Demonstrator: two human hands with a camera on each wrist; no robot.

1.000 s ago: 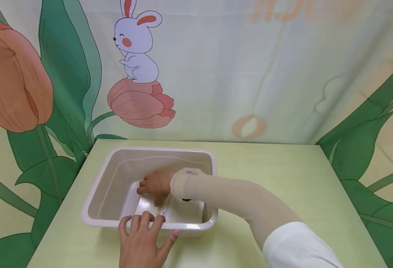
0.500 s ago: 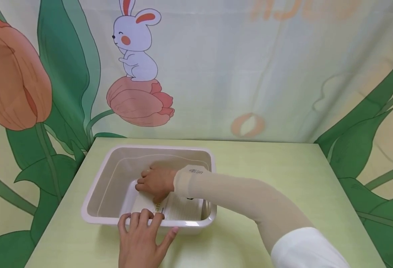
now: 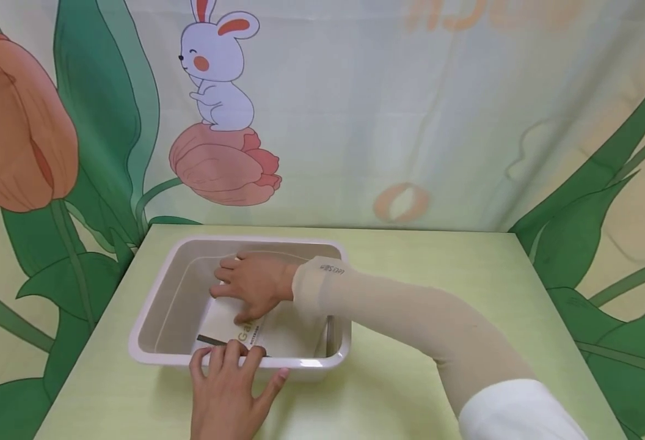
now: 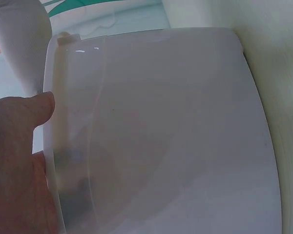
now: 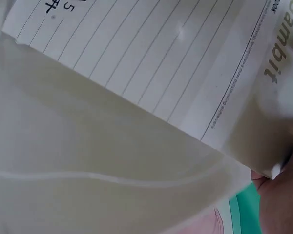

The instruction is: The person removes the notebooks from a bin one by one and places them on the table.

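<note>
Notebook [image 5: 151, 68] located inside tub [image 3: 300, 363], directly beneath my R hand [image 3: 259, 284]; my fingers hold it at the "Gambit" end, thumb on the cover, fingertips curled over the edge; the rest runs back under my wrist, long axis approx. along the tub's long side — slightly skewed. R hand is the nearer, in contact; L hand [image 3: 226, 391] grips the near rim, fingers hooked inside, thumb outside, no contact w/ notebook visible. Whether notebook touches tub floor: can't tell. Dark strip [image 3: 218, 340] beside near wall, nature unclear. Tub sits on pale green table [image 3: 438, 293], left of centre; printed curtain [image 3: 328, 122] behind, rabbit & tulips.
</note>
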